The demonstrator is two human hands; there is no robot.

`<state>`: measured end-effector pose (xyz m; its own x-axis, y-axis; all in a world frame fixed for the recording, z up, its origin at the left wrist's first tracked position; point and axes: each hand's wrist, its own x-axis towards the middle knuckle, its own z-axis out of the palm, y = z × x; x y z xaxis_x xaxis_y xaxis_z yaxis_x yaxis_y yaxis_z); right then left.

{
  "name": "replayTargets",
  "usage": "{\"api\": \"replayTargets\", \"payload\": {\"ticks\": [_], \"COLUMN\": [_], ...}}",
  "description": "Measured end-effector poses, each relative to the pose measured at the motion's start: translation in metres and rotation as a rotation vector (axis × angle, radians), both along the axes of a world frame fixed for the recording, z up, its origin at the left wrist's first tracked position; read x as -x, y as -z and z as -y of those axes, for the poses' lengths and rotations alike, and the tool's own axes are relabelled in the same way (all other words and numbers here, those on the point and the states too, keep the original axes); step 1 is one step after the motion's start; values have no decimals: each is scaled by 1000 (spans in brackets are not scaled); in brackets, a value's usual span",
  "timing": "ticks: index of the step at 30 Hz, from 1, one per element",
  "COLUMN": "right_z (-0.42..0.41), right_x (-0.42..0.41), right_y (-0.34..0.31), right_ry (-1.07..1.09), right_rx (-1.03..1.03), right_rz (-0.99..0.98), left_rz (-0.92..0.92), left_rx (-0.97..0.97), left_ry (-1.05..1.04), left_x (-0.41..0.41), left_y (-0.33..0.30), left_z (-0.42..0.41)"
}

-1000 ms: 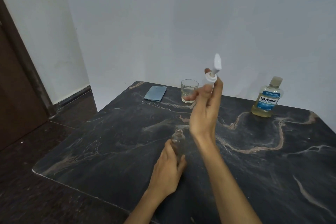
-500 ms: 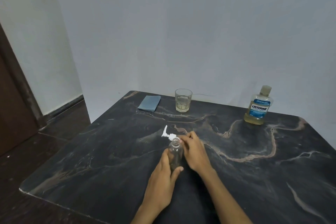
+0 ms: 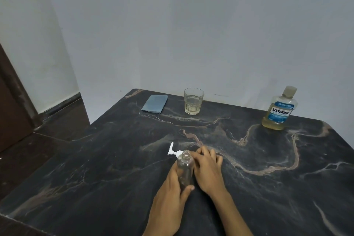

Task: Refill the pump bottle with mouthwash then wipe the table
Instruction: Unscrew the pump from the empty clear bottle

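Note:
A small clear pump bottle [image 3: 185, 168] stands upright and uncapped on the dark marble table [image 3: 268, 188], with my left hand [image 3: 172, 195] wrapped around its body. Its white pump head [image 3: 174, 151] lies on the table just behind the bottle, nozzle pointing left. My right hand [image 3: 206, 168] rests on the table beside the bottle, fingers over the pump's tube end; whether it still grips the pump is unclear. A Listerine mouthwash bottle [image 3: 280, 110] with yellowish liquid stands capped at the far right. A folded blue cloth [image 3: 155, 103] lies at the far left.
A drinking glass [image 3: 193, 101] with a little pale liquid stands at the back near the wall, between the cloth and the mouthwash. The table's left edge drops to a dark floor [image 3: 47, 149]; a brown door [image 3: 11, 105] is at the far left.
My right hand held the pump head high a second ago, then brought it down and laid it on the table behind the bottle. My left hand kept holding the bottle.

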<state>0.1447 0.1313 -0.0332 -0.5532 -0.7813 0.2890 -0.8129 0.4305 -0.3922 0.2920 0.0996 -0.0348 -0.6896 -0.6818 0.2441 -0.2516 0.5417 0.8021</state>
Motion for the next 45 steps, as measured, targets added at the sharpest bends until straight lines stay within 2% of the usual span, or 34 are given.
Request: {"api": "replayTargets", "payload": {"ticks": [16, 27, 32, 35, 39, 42, 45], "right_z": [-3, -13, -30, -52, -91, -122, -148], "right_x": [-5, -9, -15, -15, -3, 11, 22], "right_y": [-5, -7, -9, -8, -8, -9, -10], "right_ry": [23, 194, 237, 238, 193, 183, 230], "right_rx": [-48, 110, 234, 296, 248, 222, 242], "right_rz": [0, 55, 174, 218, 241, 242, 249], "left_rz": [36, 18, -14, -82, -317, -510, -566], "left_rx": [-18, -27, 27, 102, 249, 408, 414], "left_ry": [11, -20, -80, -188, -325, -238, -99], "left_x": [-2, -3, -4, -7, -6, 7, 31], "left_y": [-1, 1, 3, -4, -20, -30, -39], "left_z": [0, -2, -4, -10, -45, -87, -122]}}
